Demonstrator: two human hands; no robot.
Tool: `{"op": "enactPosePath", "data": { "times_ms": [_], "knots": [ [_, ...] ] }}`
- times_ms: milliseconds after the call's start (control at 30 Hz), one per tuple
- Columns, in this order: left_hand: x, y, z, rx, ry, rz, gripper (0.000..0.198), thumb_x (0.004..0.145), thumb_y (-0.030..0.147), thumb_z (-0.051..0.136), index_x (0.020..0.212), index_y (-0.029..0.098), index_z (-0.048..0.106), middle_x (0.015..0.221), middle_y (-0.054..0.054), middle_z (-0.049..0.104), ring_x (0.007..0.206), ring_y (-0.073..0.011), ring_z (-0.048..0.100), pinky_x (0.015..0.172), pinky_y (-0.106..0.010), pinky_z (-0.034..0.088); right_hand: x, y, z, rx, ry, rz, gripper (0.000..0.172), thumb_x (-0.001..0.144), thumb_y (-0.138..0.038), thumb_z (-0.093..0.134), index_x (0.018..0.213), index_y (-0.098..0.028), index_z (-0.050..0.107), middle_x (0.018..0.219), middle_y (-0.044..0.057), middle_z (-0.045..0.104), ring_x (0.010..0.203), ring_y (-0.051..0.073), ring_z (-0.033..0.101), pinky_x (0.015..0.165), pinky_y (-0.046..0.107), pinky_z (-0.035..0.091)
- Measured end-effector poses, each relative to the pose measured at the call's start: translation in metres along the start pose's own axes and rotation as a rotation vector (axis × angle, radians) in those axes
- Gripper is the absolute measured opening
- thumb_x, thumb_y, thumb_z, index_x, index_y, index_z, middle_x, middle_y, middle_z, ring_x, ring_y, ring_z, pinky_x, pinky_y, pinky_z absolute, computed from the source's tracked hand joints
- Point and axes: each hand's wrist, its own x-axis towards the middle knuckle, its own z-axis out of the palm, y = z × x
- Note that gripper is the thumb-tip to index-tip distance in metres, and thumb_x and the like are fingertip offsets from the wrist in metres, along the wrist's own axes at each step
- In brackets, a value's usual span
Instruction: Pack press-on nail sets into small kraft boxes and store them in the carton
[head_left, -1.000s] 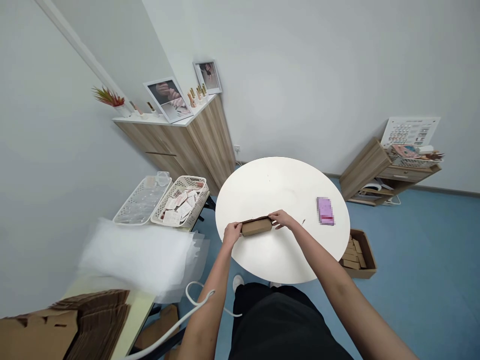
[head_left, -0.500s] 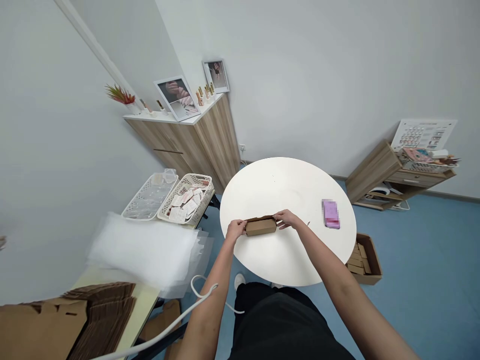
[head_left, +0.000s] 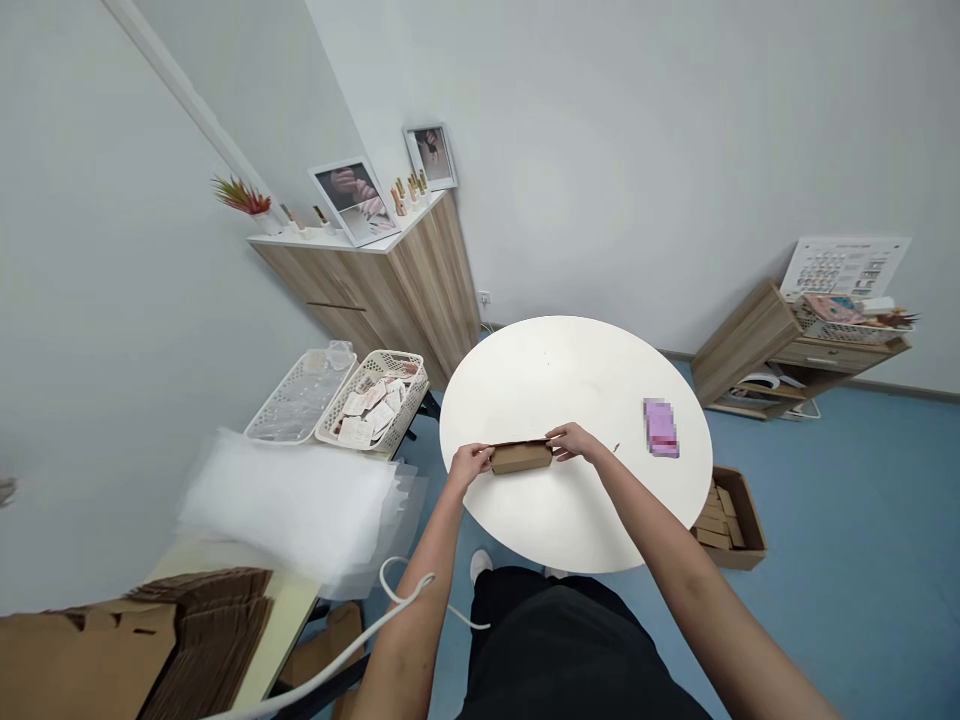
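Note:
A small brown cardboard box [head_left: 521, 458] rests on the white round table [head_left: 570, 370], close to its near left part. My left hand [head_left: 470, 465] grips the box at its left end, fingers closed on the edge. At the opposite end, my right hand [head_left: 571, 441] pinches the upper right corner, with the lower fingers spread beside the side wall. The flap along the far edge is nearly level with the box top. To the right on the table lies a blurred purple packet [head_left: 661, 428].
Left of the table stand a basket of paper cards [head_left: 373, 400], a bin of clear plastic [head_left: 300, 395], white sheets [head_left: 292, 500] and stacked flat cardboard [head_left: 210, 630]. A white cable [head_left: 360, 640] crosses near my left arm. A carton of small boxes [head_left: 731, 520] sits on the floor at right.
The flap on the far side of the box has come down lower toward the top. Both hands have shifted very slightly, still holding the ends.

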Motion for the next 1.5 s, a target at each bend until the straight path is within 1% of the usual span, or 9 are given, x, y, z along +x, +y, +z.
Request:
{"op": "enactPosePath", "data": {
  "times_ms": [200, 367, 567, 933, 1033, 1233, 1333, 1400, 1500],
  "knots": [
    [0.001, 0.001, 0.003, 0.005, 0.002, -0.004, 0.036, 0.072, 0.042, 0.074, 0.096, 0.014, 0.068, 0.055, 0.003, 0.061, 0.062, -0.0135, 0.064, 0.066, -0.027, 0.058, 0.001, 0.004, 0.002, -0.018, 0.008, -0.030, 0.031, 0.070, -0.024, 0.081, 0.096, -0.013, 0.069, 0.097, 0.011, 0.071, 0.071, 0.016, 0.068, 0.060, 0.027, 0.061],
    [0.005, 0.006, 0.002, 0.037, -0.031, -0.035, 0.033, 0.075, 0.042, 0.073, 0.091, 0.014, 0.068, 0.056, -0.001, 0.065, 0.063, -0.0150, 0.066, 0.064, -0.027, 0.057, 0.004, 0.007, 0.001, -0.058, 0.014, -0.047, 0.031, 0.071, -0.024, 0.079, 0.098, -0.013, 0.069, 0.101, 0.012, 0.070, 0.071, 0.016, 0.069, 0.059, 0.027, 0.060],
    [0.002, 0.011, -0.011, 0.047, -0.133, -0.021, 0.032, 0.073, 0.039, 0.075, 0.091, 0.014, 0.069, 0.053, 0.001, 0.064, 0.057, -0.0120, 0.064, 0.071, -0.029, 0.058, 0.006, 0.010, 0.000, -0.062, -0.009, -0.067, 0.034, 0.071, -0.026, 0.080, 0.100, -0.013, 0.070, 0.103, 0.011, 0.071, 0.070, 0.014, 0.068, 0.060, 0.024, 0.060],
    [0.010, 0.009, -0.019, 0.156, -0.189, 0.007, 0.047, 0.066, 0.056, 0.074, 0.087, 0.015, 0.069, 0.052, 0.001, 0.060, 0.062, -0.0159, 0.064, 0.069, -0.030, 0.053, 0.007, 0.007, 0.000, -0.093, -0.015, -0.054, 0.034, 0.071, -0.028, 0.080, 0.100, -0.013, 0.070, 0.103, 0.012, 0.071, 0.070, 0.015, 0.069, 0.059, 0.024, 0.059],
    [0.011, 0.007, -0.022, 0.229, -0.176, 0.076, 0.045, 0.063, 0.056, 0.074, 0.084, 0.016, 0.071, 0.058, 0.000, 0.064, 0.067, -0.0172, 0.064, 0.070, -0.030, 0.050, 0.006, 0.008, 0.000, -0.097, -0.008, -0.053, 0.034, 0.071, -0.029, 0.080, 0.100, -0.014, 0.070, 0.105, 0.012, 0.071, 0.071, 0.015, 0.069, 0.058, 0.023, 0.059],
    [0.009, 0.006, -0.019, 0.328, -0.112, 0.186, 0.041, 0.063, 0.059, 0.070, 0.076, 0.020, 0.071, 0.090, -0.004, 0.073, 0.086, -0.0212, 0.065, 0.077, -0.030, 0.047, 0.003, 0.006, 0.001, -0.101, -0.010, -0.066, 0.036, 0.071, -0.029, 0.079, 0.101, -0.014, 0.070, 0.106, 0.012, 0.070, 0.071, 0.015, 0.069, 0.062, 0.025, 0.059],
    [0.004, 0.005, -0.017, 0.354, -0.081, 0.205, 0.039, 0.066, 0.058, 0.069, 0.076, 0.021, 0.070, 0.090, -0.004, 0.074, 0.085, -0.0217, 0.066, 0.076, -0.030, 0.047, 0.002, 0.007, 0.002, -0.153, -0.004, -0.073, 0.034, 0.075, -0.028, 0.074, 0.106, -0.014, 0.069, 0.108, 0.012, 0.070, 0.077, 0.017, 0.069, 0.065, 0.027, 0.058],
    [0.000, 0.006, -0.016, 0.363, -0.076, 0.228, 0.036, 0.069, 0.056, 0.068, 0.077, 0.021, 0.070, 0.087, -0.004, 0.074, 0.086, -0.0219, 0.067, 0.076, -0.030, 0.047, 0.000, 0.009, 0.004, -0.244, 0.023, -0.125, 0.028, 0.079, -0.026, 0.069, 0.105, -0.016, 0.070, 0.108, 0.010, 0.071, 0.085, 0.018, 0.069, 0.071, 0.028, 0.057],
    [-0.006, 0.008, -0.016, 0.384, -0.078, 0.298, 0.031, 0.072, 0.052, 0.066, 0.078, 0.022, 0.070, 0.089, -0.004, 0.074, 0.091, -0.0226, 0.066, 0.081, -0.030, 0.047, -0.004, 0.014, 0.006, -0.439, 0.108, -0.332, 0.021, 0.081, -0.021, 0.062, 0.099, -0.022, 0.072, 0.106, 0.005, 0.072, 0.097, 0.020, 0.066, 0.083, 0.030, 0.053]
  ]
}}
